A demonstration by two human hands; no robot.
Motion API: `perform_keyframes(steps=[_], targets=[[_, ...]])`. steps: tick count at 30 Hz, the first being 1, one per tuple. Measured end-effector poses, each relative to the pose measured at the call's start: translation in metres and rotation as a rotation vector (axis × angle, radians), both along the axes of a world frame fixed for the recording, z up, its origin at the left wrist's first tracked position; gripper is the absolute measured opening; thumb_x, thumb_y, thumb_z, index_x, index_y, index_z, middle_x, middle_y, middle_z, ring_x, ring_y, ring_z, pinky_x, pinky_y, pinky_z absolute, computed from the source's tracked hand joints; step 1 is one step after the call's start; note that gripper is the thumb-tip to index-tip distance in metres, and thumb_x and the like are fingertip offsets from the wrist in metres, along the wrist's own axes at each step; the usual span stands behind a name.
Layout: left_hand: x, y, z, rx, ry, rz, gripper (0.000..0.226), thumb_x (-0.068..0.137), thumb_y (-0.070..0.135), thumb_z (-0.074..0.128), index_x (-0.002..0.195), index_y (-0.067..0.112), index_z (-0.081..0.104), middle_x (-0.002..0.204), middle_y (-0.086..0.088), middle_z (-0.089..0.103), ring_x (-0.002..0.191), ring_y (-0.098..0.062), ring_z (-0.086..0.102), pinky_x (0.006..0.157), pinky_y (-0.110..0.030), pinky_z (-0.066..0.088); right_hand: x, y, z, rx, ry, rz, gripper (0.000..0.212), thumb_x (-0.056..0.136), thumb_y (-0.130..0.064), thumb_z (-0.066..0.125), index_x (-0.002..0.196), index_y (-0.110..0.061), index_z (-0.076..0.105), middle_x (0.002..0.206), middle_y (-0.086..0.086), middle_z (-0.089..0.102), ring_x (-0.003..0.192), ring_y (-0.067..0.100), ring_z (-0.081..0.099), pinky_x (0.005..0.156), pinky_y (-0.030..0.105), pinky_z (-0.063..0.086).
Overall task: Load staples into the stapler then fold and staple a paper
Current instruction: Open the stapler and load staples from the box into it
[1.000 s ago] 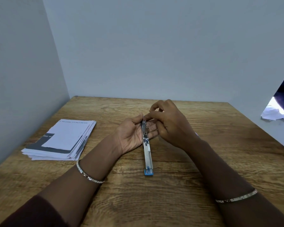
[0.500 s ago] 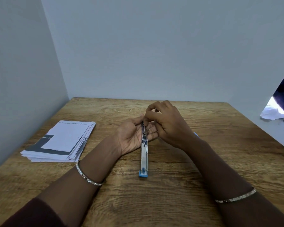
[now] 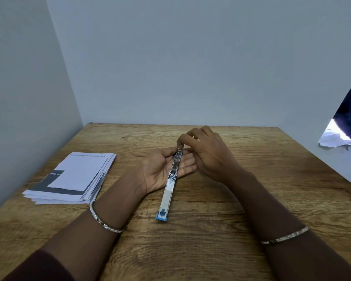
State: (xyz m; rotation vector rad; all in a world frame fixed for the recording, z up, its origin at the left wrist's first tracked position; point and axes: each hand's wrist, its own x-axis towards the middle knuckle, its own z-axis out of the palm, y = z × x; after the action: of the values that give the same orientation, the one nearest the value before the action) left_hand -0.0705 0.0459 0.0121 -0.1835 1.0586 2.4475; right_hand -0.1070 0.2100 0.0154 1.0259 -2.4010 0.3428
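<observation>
the opened stapler (image 3: pixel 171 185) lies at frame centre, its far metal half across the upturned left hand (image 3: pixel 160 169), blue end toward lower centre over the table (image 3: pixel 211 250). left fingers lie straight beneath it. the right hand (image 3: pixel 209 155) curls over, fingertips (image 3: pixel 179 144) pinching the stapler's far tip; any staples there are too small to make out. the paper stack (image 3: pixel 75 179) sits mid left.

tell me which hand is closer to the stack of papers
Left. The left hand lies palm up to the right of the stack of papers, cradling the stapler; the right hand is farther right, past the stapler, pinching its far end.
</observation>
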Motion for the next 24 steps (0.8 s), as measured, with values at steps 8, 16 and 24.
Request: perform_keyframes(steps=[8,16,24], targets=[[-0.006,-0.002,-0.002,0.055,0.004,0.04,0.041,0.108,0.02,0.034,0.117,-0.011,0.06,0.113,-0.03,0.07,0.094,-0.039,0.075,0.093,-0.054,0.056,0.009,-0.001,0.011,-0.424,-0.324,0.132,0.025,0.086,-0.017,0.056,0.11,-0.023,0.063,0.112,-0.011,0.064,0.108,0.01,0.049,0.088,0.028,0.042],[-0.012,-0.009,-0.006,0.131,-0.009,0.0,0.048,0.111,0.023,0.028,0.137,-0.013,0.048,0.144,-0.03,0.053,0.137,-0.035,0.051,0.102,-0.05,0.049,0.019,-0.005,0.015,-0.345,-0.402,0.23,0.032,0.073,-0.052,0.078,0.094,-0.029,0.072,0.098,-0.012,0.073,0.102,0.01,0.059,0.088,0.022,0.042],[-0.008,-0.004,-0.005,0.112,0.043,0.044,0.058,0.11,0.027,0.028,0.102,-0.01,0.071,0.108,-0.028,0.072,0.094,-0.035,0.074,0.084,-0.049,0.057,0.014,-0.022,-0.007,-0.529,-0.227,0.094,0.017,0.084,-0.036,0.074,0.082,-0.019,0.075,0.075,-0.009,0.072,0.076,0.01,0.06,0.069,0.02,0.042]])
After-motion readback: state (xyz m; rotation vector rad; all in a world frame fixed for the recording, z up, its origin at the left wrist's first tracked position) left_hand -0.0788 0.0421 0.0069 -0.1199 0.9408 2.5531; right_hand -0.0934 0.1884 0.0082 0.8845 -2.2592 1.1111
